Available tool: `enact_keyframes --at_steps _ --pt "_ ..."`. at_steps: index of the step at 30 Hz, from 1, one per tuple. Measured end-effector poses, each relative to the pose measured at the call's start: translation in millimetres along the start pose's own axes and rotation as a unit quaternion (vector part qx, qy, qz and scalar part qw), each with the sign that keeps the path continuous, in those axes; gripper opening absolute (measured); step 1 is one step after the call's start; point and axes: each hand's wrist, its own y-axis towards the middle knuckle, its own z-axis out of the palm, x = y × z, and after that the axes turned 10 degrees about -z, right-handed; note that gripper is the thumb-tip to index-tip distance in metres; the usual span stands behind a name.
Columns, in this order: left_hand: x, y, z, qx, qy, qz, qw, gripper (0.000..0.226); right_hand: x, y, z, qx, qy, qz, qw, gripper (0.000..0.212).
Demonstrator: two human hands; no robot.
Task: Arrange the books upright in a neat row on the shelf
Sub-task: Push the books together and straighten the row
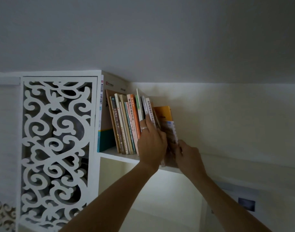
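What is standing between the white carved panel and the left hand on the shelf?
In the head view, a row of upright books fills that stretch, from the tall book beside the carved panel to the orange spine next to the left hand.

Only 1 view is given, taken from a head-worn camera. It is aimed forward and tilted upward, so the shelf (126,159) is seen from below and slightly from the left, at arm's reach. The ceiling is taken in across the upper half of the frame. Both forearms are seen entering from the bottom edge. Straight lines are bent near the borders by the wide-angle lens.
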Motion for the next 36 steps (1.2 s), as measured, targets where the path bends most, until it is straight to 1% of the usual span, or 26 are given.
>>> enact_keyframes --at_steps 2,3,5,7,9,12,15,17,20,22,23,24,26,28,31,34,36 --pt "7 5 6 -0.044 0.035 0.058 0.997 0.058 5 3 3 0.021 0.026 -0.016 0.999 0.021" --pt "10 7 8 -0.057 0.042 0.075 0.995 0.06 7 4 6 0.032 0.042 -0.028 0.998 0.025" --pt "19 15 11 -0.068 0.042 0.083 0.993 0.062 10 8 12 0.068 0.086 -0.045 0.993 0.034" --pt "31 23 13 -0.06 0.058 0.095 0.992 0.064 11 13 15 0.11 0.115 -0.05 0.986 0.038" --pt "44 31 14 -0.037 0.077 0.117 0.989 0.064 11 17 15 0.14 0.125 -0.06 0.98 0.045" --pt "52 38 12 -0.019 0.074 0.134 0.988 0.064 13 21 17 0.143 0.136 -0.061 0.978 0.047" --pt "54 35 14 -0.005 0.024 0.142 0.99 0.061 15 28 22 0.144 0.172 -0.034 0.974 0.056" --pt "57 30 17 -0.021 -0.018 0.131 0.991 0.056 16 32 24 0.148 0.199 -0.009 0.969 0.058" --pt "56 23 22 -0.051 -0.057 0.07 0.995 0.052 18 32 29 0.145 0.194 -0.003 0.97 0.058" --pt "47 21 19 -0.038 -0.095 0.011 0.995 0.038 19 31 32 0.135 0.165 -0.009 0.977 0.058" --pt "42 20 17 -0.033 -0.102 -0.005 0.994 0.03 21 32 32 0.128 0.157 -0.006 0.979 0.058" --pt "38 19 14 -0.038 -0.103 -0.008 0.994 0.03 23 33 33 0.12 0.154 0.001 0.981 0.058" --pt "32 16 8 -0.044 -0.101 0.0 0.994 0.042 25 33 34 0.109 0.145 0.006 0.983 0.06" --pt "31 14 2 -0.042 -0.101 0.011 0.994 0.042 25 32 36 0.105 0.135 -0.001 0.985 0.06" --pt "30 11 -2 -0.016 -0.099 0.009 0.995 0.035 23 31 39 0.093 0.104 0.003 0.99 0.059" --pt "22 10 -6 0.033 -0.078 -0.007 0.996 0.036 22 31 41 0.067 0.079 0.003 0.995 0.062" --pt "17 15 -7 0.07 -0.043 -0.04 0.996 0.029 21 30 43 0.054 0.072 0.014 0.996 0.052"
